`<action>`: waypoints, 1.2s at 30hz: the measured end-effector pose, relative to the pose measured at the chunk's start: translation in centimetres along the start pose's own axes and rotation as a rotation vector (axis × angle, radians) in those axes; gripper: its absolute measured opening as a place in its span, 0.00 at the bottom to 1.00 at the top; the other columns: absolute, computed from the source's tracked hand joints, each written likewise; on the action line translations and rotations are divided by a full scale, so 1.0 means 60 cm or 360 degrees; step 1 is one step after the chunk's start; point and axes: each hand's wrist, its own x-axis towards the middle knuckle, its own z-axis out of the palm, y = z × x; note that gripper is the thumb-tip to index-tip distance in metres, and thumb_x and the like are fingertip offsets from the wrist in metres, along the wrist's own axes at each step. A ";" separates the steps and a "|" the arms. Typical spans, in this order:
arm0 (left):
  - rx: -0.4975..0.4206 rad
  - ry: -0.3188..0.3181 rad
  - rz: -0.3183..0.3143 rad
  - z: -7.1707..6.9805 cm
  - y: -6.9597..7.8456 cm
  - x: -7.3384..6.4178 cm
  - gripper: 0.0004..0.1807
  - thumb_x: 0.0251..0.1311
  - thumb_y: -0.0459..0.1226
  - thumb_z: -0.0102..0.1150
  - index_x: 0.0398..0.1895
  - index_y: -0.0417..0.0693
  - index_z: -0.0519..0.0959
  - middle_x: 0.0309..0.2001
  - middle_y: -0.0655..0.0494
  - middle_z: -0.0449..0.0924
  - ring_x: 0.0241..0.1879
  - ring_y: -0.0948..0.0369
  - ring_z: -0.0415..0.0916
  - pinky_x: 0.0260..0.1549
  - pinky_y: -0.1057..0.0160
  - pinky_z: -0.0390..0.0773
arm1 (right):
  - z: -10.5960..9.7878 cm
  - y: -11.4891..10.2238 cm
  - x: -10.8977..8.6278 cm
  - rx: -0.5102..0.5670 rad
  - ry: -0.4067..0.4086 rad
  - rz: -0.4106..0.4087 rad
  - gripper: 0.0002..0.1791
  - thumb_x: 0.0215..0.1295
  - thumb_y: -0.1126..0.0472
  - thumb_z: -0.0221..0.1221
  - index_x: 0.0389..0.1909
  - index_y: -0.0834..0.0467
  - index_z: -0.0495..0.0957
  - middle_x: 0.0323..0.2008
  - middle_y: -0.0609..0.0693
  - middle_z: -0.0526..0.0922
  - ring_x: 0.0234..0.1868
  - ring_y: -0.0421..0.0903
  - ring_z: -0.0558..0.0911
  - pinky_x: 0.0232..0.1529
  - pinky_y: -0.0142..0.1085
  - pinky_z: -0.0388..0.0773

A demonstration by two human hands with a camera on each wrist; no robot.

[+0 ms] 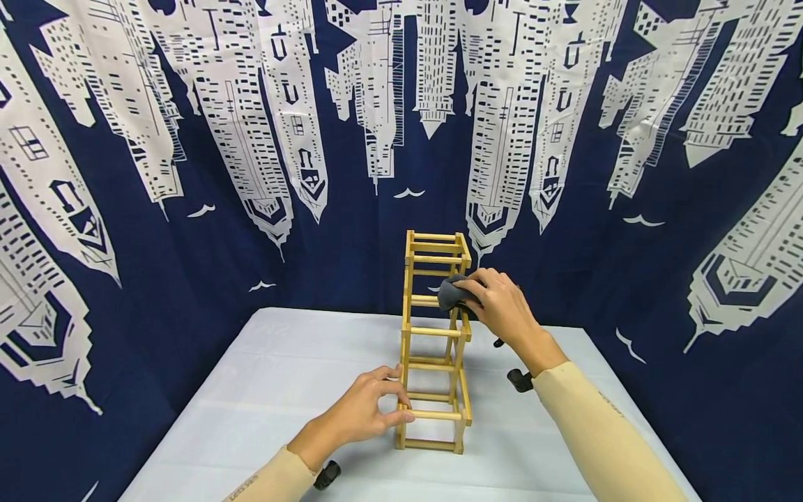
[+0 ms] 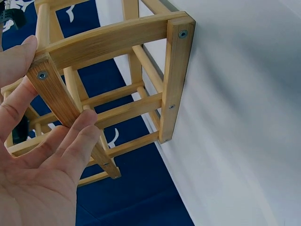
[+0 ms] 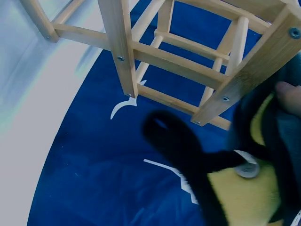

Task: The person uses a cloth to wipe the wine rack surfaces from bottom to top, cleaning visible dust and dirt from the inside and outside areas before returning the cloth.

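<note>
A stepped rack of light bamboo-coloured wood [image 1: 436,332] stands upright on the table, its bars joined to square posts by small metal bolts. My left hand [image 1: 370,408] grips its low front left corner; in the left wrist view the thumb lies by the top rail and the fingers [image 2: 82,136] reach along the post. Higher up, my right hand [image 1: 498,300] holds a soft dark grey plush item [image 1: 453,293] against the rack's right side, near the middle tier. In the right wrist view this plush item [image 3: 244,193] shows yellow fabric, black edging and a black loop; I cannot tell its kind.
The table [image 1: 301,362] has a white cover. Behind and beside it hangs a navy cloth [image 1: 351,265] printed with white upside-down buildings and birds. Black camera mounts [image 1: 519,380] sit at both wrists.
</note>
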 end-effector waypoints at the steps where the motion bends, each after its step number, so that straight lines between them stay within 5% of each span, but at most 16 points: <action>1: -0.0002 -0.0002 -0.0001 0.001 0.000 0.000 0.08 0.73 0.48 0.83 0.40 0.59 0.91 0.75 0.39 0.86 0.76 0.42 0.85 0.75 0.32 0.85 | 0.001 -0.001 0.001 0.0013 0.0058 0.0014 0.22 0.62 0.68 0.85 0.57 0.60 0.94 0.48 0.59 0.90 0.48 0.61 0.88 0.49 0.55 0.90; 8: -0.0022 -0.0013 -0.0043 0.001 0.000 -0.001 0.08 0.73 0.49 0.83 0.39 0.61 0.91 0.77 0.39 0.85 0.77 0.42 0.84 0.75 0.30 0.84 | -0.003 -0.029 0.028 0.0192 0.0202 0.0187 0.24 0.63 0.73 0.84 0.60 0.61 0.93 0.49 0.61 0.90 0.51 0.62 0.89 0.53 0.57 0.93; 14: -0.0039 -0.0011 -0.0043 -0.001 -0.002 -0.002 0.08 0.73 0.49 0.83 0.40 0.61 0.92 0.77 0.37 0.85 0.78 0.42 0.84 0.75 0.30 0.85 | -0.004 -0.067 0.071 0.0430 0.0113 0.0372 0.19 0.68 0.70 0.81 0.59 0.61 0.94 0.53 0.62 0.95 0.55 0.65 0.95 0.57 0.60 0.94; 19: -0.0057 -0.0022 -0.0046 0.000 -0.003 -0.002 0.07 0.73 0.49 0.83 0.40 0.61 0.92 0.77 0.37 0.84 0.78 0.40 0.84 0.75 0.30 0.85 | 0.010 -0.091 0.106 0.0446 -0.0062 0.0495 0.17 0.70 0.66 0.81 0.59 0.60 0.95 0.57 0.61 0.97 0.60 0.63 0.96 0.62 0.59 0.94; 24: -0.0048 -0.0032 -0.0040 0.000 -0.002 -0.002 0.07 0.73 0.49 0.82 0.40 0.62 0.92 0.77 0.37 0.84 0.78 0.41 0.84 0.75 0.30 0.85 | 0.027 -0.105 0.125 0.0413 -0.0139 0.0602 0.16 0.72 0.64 0.80 0.58 0.60 0.96 0.56 0.59 0.98 0.45 0.57 0.97 0.43 0.50 0.94; 26: -0.0033 -0.0028 -0.0028 -0.001 -0.002 -0.001 0.07 0.73 0.49 0.82 0.40 0.62 0.92 0.77 0.37 0.84 0.78 0.42 0.84 0.75 0.31 0.85 | 0.030 -0.108 0.127 0.0433 -0.0185 0.0665 0.16 0.73 0.63 0.80 0.59 0.60 0.96 0.53 0.60 0.98 0.31 0.54 0.92 0.29 0.44 0.85; 29: -0.0016 -0.0019 -0.0015 -0.002 -0.002 0.000 0.07 0.73 0.49 0.83 0.40 0.62 0.92 0.77 0.37 0.84 0.78 0.42 0.84 0.75 0.32 0.86 | 0.030 -0.112 0.129 0.0464 -0.0314 0.0775 0.17 0.74 0.60 0.80 0.61 0.58 0.95 0.53 0.61 0.98 0.24 0.52 0.85 0.24 0.40 0.75; 33: -0.0025 -0.0025 -0.0029 -0.003 -0.003 0.000 0.07 0.73 0.49 0.83 0.40 0.62 0.92 0.78 0.37 0.84 0.78 0.41 0.84 0.74 0.31 0.86 | 0.030 -0.111 0.128 0.0478 -0.0534 0.0902 0.17 0.75 0.58 0.80 0.62 0.54 0.96 0.61 0.60 0.96 0.46 0.57 0.96 0.40 0.47 0.92; 36: -0.0030 -0.0043 -0.0046 -0.002 -0.002 0.000 0.07 0.74 0.49 0.82 0.40 0.63 0.92 0.79 0.38 0.83 0.78 0.40 0.83 0.74 0.30 0.85 | 0.032 -0.109 0.125 0.0485 -0.0606 0.0947 0.17 0.75 0.58 0.80 0.62 0.53 0.96 0.64 0.60 0.95 0.60 0.60 0.95 0.53 0.53 0.95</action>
